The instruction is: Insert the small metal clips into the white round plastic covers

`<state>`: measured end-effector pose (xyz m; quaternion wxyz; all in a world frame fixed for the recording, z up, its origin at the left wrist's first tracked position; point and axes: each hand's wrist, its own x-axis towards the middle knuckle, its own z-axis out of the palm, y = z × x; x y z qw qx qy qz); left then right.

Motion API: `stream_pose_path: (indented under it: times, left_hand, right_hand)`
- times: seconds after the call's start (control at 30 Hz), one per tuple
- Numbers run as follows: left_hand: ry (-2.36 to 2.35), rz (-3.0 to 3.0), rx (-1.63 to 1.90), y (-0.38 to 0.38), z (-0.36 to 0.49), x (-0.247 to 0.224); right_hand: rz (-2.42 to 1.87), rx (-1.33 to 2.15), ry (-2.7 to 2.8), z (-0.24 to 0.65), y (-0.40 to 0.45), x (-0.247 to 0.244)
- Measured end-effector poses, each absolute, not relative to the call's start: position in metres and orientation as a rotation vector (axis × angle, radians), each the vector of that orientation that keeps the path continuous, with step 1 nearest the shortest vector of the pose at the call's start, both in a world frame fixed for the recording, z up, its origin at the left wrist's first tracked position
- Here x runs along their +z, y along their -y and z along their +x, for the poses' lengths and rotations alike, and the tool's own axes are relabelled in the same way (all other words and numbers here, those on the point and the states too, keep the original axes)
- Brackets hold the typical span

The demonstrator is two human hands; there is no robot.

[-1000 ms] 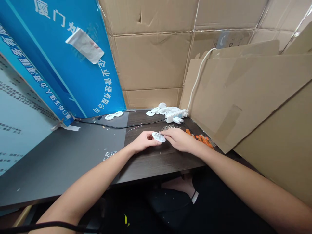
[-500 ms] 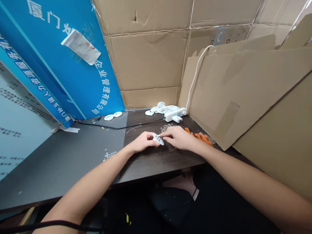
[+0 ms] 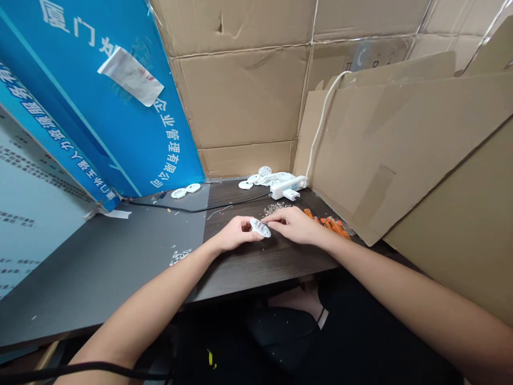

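Note:
My left hand [image 3: 236, 233] grips a round white plastic disc [image 3: 260, 228] by its left edge, tilted up above the dark desk. At the disc's right side, my right hand [image 3: 290, 224] is closed, thumb and fingers pinched on a small thin item near the disc that is too small to name. Just behind my right hand lies a pile of small clear or metallic pieces [image 3: 276, 207]. Another pile of small shiny pieces [image 3: 180, 256] is beside my left forearm.
More white discs [image 3: 266, 178] lie at the back near a white power strip [image 3: 287, 187], with two others [image 3: 186, 190] farther left. A black cable [image 3: 200, 209] crosses the desk. Orange items [image 3: 334, 225] sit beyond my right wrist. Cardboard [image 3: 401, 144] stands behind and right.
The disc has turned slightly, so more of its face shows. My right hand has shifted very slightly upward beside it.

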<state>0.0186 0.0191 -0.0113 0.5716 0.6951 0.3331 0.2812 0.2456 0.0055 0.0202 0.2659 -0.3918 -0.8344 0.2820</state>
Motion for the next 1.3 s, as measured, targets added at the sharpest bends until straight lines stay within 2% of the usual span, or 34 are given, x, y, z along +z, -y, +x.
stream_pose_path:
  times: [0.73, 1.03, 1.3]
  left_hand:
    - [-0.786, 1.652, 0.642, -0.02, 0.018, -0.013]
    - [-0.778, 1.677, 0.64, -0.019, 0.017, -0.015]
    - [-0.805, 1.699, 0.613, -0.019, 0.02, -0.015]
  right_hand:
    - [-1.034, 0.949, 2.206, 0.242, -0.006, 0.016]
    - [-1.052, 0.884, 2.253, 0.241, -0.003, 0.02]
    - [-1.269, 0.819, 2.27, 0.232, 0.003, 0.029]
